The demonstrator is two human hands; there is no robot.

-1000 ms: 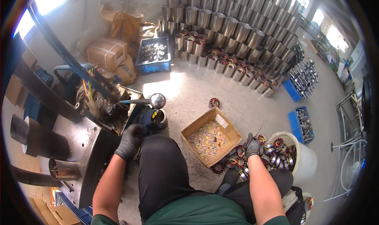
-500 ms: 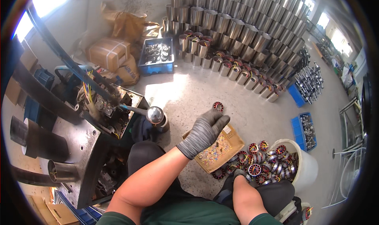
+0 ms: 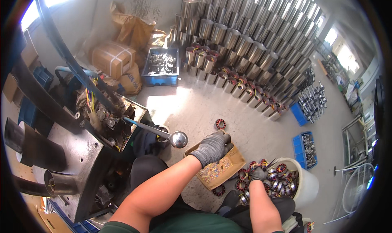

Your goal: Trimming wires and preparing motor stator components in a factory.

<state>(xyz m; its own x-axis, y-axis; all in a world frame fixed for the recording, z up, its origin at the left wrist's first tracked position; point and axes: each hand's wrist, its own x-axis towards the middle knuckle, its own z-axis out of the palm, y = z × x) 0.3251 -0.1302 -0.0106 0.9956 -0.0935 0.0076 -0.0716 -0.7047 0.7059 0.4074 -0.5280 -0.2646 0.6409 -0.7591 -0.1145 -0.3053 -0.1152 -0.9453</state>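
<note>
My left hand (image 3: 213, 148), in a grey knit glove, reaches over a shallow cardboard box (image 3: 233, 164) that holds colourful wire clippings (image 3: 215, 170). Its fingers are curled together. Just beyond the fingertips is a ring-shaped motor stator (image 3: 220, 124) with red insulation; whether the fingers grip its leads I cannot make out. My right hand (image 3: 258, 174), in a dark glove, is closed beside a heap of similar stators (image 3: 280, 184) spilling from a tipped white bucket (image 3: 309, 188). A thin dark shape juts from near its fingers, too small to name.
On the left stands a metal machine (image 3: 83, 163) whose lever ends in a shiny ball (image 3: 178, 139). Blue crates of metal parts (image 3: 161, 79) stand farther off and to the right (image 3: 300, 153). Steel cylinders (image 3: 245, 45) are stacked at the back, with stator-filled ones (image 3: 230, 84) in front.
The view has shifted, so the surroundings sit lower. My left hand has come nearer, with the stator still beyond its fingertips. My right hand has moved rightward to the stator heap.
</note>
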